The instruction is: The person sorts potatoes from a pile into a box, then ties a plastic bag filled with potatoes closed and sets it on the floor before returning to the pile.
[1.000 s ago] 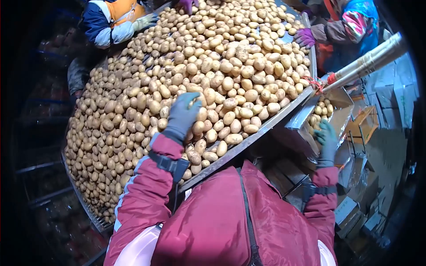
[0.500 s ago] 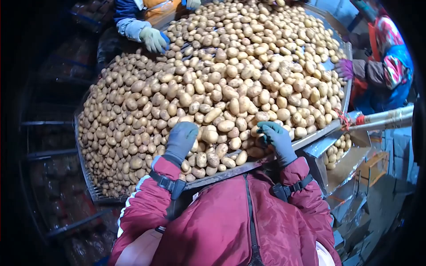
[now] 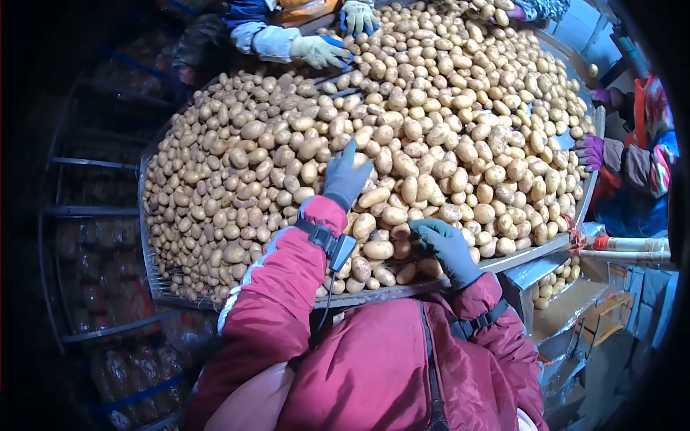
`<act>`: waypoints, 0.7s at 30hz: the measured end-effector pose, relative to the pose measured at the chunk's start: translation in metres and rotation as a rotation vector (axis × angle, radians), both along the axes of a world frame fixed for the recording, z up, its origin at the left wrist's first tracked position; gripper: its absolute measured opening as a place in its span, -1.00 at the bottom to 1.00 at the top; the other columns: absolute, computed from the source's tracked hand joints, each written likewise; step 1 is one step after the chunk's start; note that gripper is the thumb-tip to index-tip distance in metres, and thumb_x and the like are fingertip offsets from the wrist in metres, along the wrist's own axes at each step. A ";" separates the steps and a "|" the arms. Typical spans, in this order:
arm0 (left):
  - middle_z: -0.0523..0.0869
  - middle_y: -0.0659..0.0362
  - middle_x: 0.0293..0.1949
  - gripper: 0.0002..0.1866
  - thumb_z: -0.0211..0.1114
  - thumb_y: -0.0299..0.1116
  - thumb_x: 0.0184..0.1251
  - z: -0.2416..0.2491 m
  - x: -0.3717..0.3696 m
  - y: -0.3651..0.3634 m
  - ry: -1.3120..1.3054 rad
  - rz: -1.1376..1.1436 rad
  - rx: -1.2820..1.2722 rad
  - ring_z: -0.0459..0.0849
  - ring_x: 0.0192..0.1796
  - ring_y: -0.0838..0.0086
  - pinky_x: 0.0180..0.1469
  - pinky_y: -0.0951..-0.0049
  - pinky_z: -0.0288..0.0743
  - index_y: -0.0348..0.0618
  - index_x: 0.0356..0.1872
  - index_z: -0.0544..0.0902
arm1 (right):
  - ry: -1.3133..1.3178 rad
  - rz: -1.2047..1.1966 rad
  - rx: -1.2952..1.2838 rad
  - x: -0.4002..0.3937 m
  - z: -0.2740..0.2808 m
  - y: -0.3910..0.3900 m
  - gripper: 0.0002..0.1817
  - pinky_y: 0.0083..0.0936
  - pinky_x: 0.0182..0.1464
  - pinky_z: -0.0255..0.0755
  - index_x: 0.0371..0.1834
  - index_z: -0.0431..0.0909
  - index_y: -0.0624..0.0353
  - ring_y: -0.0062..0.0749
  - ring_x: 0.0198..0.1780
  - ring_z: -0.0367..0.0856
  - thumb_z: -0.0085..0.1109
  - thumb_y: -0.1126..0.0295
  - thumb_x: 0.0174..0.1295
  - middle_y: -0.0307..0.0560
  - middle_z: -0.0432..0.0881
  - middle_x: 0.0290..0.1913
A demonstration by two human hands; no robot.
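Observation:
Many potatoes (image 3: 251, 154) lie heaped on a large metal-edged table (image 3: 402, 291). My left hand (image 3: 347, 176), in a grey-blue glove, reaches over the middle of the heap, fingers apart, the fingertips at potatoes and nothing visible held. Near the front edge is my right hand (image 3: 445, 248), gloved in grey and green, its fingers curled just above potatoes beside the rim. Whether anything is inside those curled fingers is hidden.
Across the heap, a person's gloved hands (image 3: 320, 52) touch potatoes. A purple-gloved hand (image 3: 591, 152) rests at the right rim. Red-banded poles (image 3: 625, 244) jut out on the right, above a cardboard box (image 3: 568, 305). Metal racks (image 3: 93, 212) stand at left.
My left hand has reached forward and right, further over the heap, and its fingers have spread. My right hand stays near the front edge. The view has shifted, and the person's hands opposite have moved.

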State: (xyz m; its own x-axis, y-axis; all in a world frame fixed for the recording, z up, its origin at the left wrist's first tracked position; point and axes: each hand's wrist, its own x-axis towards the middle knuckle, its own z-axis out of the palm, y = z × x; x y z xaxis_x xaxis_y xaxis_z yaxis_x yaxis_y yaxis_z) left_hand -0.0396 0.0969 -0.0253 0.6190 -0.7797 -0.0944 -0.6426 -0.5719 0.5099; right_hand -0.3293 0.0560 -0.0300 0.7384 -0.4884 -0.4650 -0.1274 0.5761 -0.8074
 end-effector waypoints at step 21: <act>0.64 -0.07 0.17 -0.60 0.29 -0.24 0.44 0.024 0.035 0.169 -0.222 -0.063 -0.188 0.57 0.24 0.05 0.34 0.16 0.42 -0.18 0.21 0.63 | 0.223 0.595 -1.143 0.136 0.005 -0.019 -0.77 -0.16 0.02 0.57 -0.12 0.70 -0.06 -0.04 0.04 0.70 0.22 0.22 0.20 -0.09 0.69 -0.03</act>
